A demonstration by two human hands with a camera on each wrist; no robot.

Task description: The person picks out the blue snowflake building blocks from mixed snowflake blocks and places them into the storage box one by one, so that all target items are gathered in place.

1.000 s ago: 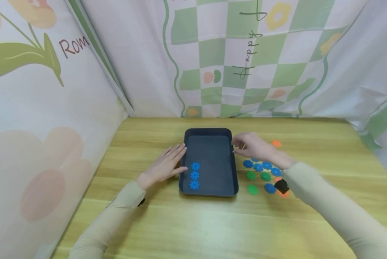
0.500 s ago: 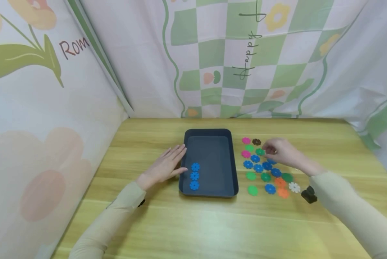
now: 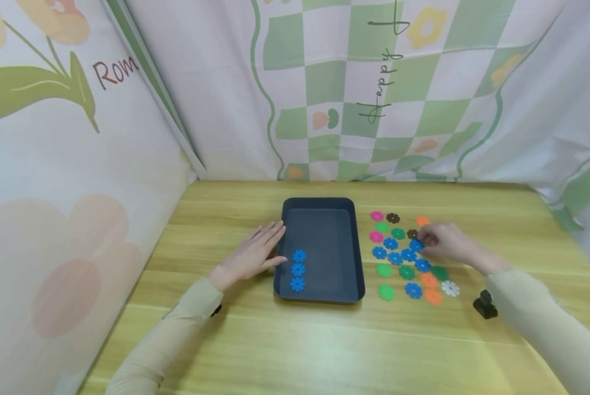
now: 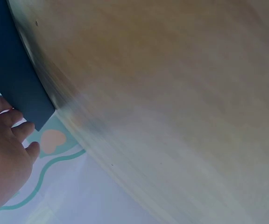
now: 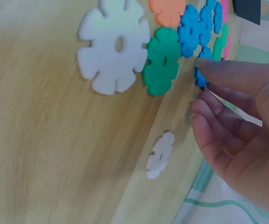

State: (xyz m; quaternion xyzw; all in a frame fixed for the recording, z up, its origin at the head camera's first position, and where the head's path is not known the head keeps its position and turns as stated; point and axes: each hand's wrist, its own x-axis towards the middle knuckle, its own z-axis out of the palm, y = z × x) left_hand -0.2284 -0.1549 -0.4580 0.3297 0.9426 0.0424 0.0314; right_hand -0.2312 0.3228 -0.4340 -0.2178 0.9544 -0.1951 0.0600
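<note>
When seen from head height, has the right hand (image 3: 443, 241) right at the nearest blue disc (image 3: 416, 245), just left of the fingertips; lying flat and round, so without a long axis to match. Curls thumb and fingers close around its edge; cannot tell a pinch from a mere touch. Rests the left hand (image 3: 250, 252), fingers straight, on the left edge of the dark tray (image 3: 319, 230), well apart from this grip.

Just beyond the grip, shows a dark brown disc (image 3: 412, 234); toward the body, another blue disc (image 3: 422, 265). Behind the fingertips, in the right wrist view, has a small white disc (image 5: 160, 155) on bare wood. Leftward, would probably need lifting over crowded neighbours and the raised right wall. Inside the tray, farther left, holds three blue discs (image 3: 298, 269) in a row, with bare floor beside and beyond.
</note>
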